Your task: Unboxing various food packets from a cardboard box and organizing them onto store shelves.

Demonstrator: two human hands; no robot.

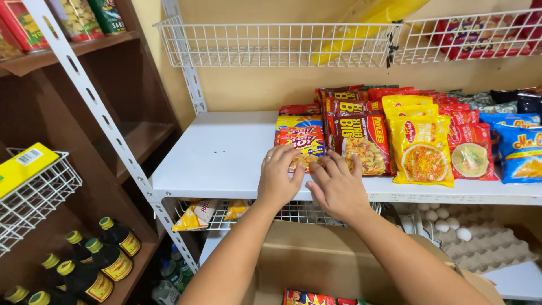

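Observation:
Both of my hands rest on a stack of orange-and-yellow snack packets [298,135] at the front of a white metal shelf [220,158]. My left hand [278,176] lies flat over the packet's lower left part, fingers spread. My right hand [337,185] presses on its lower right corner, touching the neighbouring dark red noodle packet [361,141]. Neither hand grips anything. To the right lie yellow noodle packets [420,147] and red noodle packets [468,149] in rows.
Blue snack bags [519,152] sit at the far right. A cardboard box [327,260] with packets stands below my arms. Egg trays [480,243] lie lower right. Dark sauce bottles [107,260] stand lower left; wire baskets [271,45] hang above.

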